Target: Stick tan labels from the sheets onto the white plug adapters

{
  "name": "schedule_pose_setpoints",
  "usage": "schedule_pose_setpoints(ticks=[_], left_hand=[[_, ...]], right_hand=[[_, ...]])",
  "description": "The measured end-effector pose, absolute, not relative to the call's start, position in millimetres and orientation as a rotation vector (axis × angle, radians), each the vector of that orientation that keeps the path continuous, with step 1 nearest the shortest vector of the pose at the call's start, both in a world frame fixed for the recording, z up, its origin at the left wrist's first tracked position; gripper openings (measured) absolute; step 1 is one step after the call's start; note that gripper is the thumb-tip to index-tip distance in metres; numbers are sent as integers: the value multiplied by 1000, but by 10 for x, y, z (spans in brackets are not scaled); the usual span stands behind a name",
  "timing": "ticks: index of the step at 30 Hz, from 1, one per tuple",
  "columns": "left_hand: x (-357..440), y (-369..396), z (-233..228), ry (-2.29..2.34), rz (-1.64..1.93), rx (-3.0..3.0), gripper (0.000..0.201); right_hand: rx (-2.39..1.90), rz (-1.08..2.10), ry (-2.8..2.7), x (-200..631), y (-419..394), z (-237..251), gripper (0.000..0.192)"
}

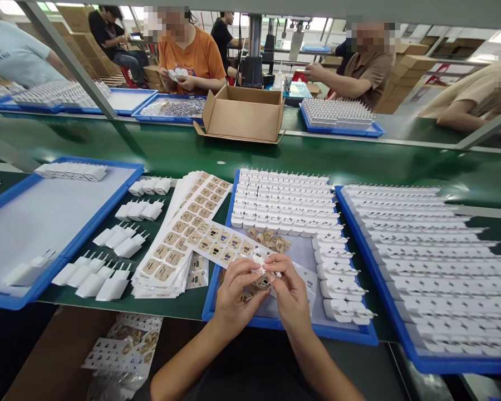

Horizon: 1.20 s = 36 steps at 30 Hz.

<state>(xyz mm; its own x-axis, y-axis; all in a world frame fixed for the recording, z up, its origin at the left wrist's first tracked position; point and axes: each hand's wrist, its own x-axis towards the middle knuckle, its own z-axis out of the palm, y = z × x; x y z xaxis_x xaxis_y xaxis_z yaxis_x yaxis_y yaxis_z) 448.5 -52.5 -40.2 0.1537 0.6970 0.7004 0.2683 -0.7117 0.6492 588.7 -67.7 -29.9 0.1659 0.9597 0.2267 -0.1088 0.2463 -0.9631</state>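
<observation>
A white charger plug (263, 280), with a brown label on its port face, is held between both hands above the front of a blue tray (346, 335). My left hand (239, 294) pinches it from the left, fingers over its top. On the other side, my right hand (291, 295) has thumb and fingers closed on it; they cover much of the plug. Under the hands lies a sheet of brown stickers (219, 243), partly hidden. Loose brown label pieces (271, 240) are heaped behind it. White plugs (284, 200) fill the tray's back and right side in rows.
Another blue tray (417, 351) full of plugs stands at right. Left are stacked sticker sheets (167, 250), several loose plugs (114, 284) and a tray (20, 223) with some plugs. Beyond the green conveyor (158, 142) are an open cardboard box (244, 114) and people working.
</observation>
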Motion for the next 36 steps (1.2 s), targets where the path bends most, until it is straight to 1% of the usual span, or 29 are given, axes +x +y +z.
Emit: schedule_pose_setpoints(ticks=[5, 11, 14, 17, 20, 23, 25, 27, 32, 34, 36], left_hand=[[4488, -526, -406, 879, 1579, 2099, 37], [4486, -532, -399, 915, 1529, 2024, 33], [4487, -532, -393, 895, 1504, 2010, 34], [4481, -536, -383, 888, 1480, 2015, 35], [4476, -558, -370, 924, 1441, 1996, 34], [4484, -585, -360, 929, 1415, 1960, 33], [4494, -592, -359, 902, 1417, 1962, 34], [4503, -587, -364, 877, 1445, 1985, 36], [4509, -565, -380, 879, 1563, 2043, 35], [4507, -565, -378, 880, 1580, 2079, 34], [4503, -567, -371, 876, 1584, 2110, 33]], right_hand=[[-1023, 901, -1127, 5868, -663, -279, 10], [-1103, 864, -1303, 6024, -659, -217, 21], [-1159, 799, -1480, 6148, -632, -114, 16], [-1161, 583, -1676, 6221, -604, -9, 11], [-1067, 278, -1848, 6242, -606, 32, 16], [-992, 156, -1950, 6256, -640, 10, 20], [-997, 189, -1911, 6266, -665, -15, 20], [-1052, 301, -1806, 6266, -682, -35, 19], [-1130, 789, -1575, 6207, -687, -76, 18], [-1110, 873, -1512, 6176, -685, -94, 14], [-1098, 886, -1472, 6155, -683, -105, 13]])
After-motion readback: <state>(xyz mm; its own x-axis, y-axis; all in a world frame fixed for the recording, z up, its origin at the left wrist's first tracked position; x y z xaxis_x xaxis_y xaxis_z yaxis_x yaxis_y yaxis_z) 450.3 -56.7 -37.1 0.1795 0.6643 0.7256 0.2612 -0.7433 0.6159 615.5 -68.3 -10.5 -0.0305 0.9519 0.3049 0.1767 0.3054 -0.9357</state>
